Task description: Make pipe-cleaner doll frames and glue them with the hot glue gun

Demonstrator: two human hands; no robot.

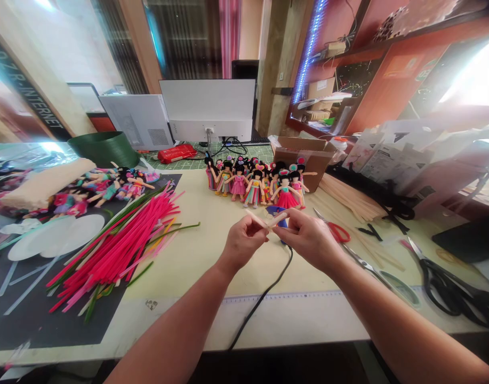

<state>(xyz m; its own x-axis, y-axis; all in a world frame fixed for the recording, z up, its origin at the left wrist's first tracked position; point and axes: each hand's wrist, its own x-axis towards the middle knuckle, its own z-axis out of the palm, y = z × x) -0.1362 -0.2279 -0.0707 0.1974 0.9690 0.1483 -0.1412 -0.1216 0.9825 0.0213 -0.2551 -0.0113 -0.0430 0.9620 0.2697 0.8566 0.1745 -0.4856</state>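
Visibly | cream strips [259, 220] | meeting between left grip [243, 238] and right grip [308, 238]

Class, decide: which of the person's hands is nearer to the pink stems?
Left. The left hand is to the right of the pink stems, apart from them; the right hand is farther right, beyond the left hand.
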